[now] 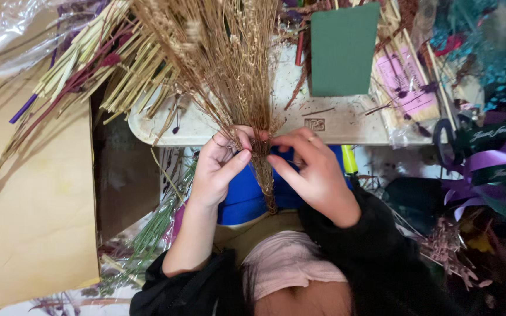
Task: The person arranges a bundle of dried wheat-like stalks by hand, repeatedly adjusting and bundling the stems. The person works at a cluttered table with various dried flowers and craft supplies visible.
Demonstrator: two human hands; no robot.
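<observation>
Fingers [242, 157] of left hand [218, 169] curl shut round the bound neck of a dried grass bunch [224, 64], thumb pressed vs stems. Right hand [314, 169] pinches same neck from other side, fingertips closed on it, ring on one finger. Bunch stands w/ seed heads fanning up & away, stem ends pointing down toward person's chest, over a blue object [244, 199] in the lap.

Just beyond hands: cream plastic tray [335, 120], dusty w/ bits of stalk, carrying a dark green foam block [344, 50] & a pink-labelled packet [408, 88]. Left of tray: pale straw stalks [89, 58] w/ purple & red stems, clear cellophane [7, 29] at corner, lying across a tan cardboard sheet [30, 205]. Right side: purple ribbon [487, 164], dark green ribbon, teal dried flowers [487, 52], v. cluttered tabletop.
</observation>
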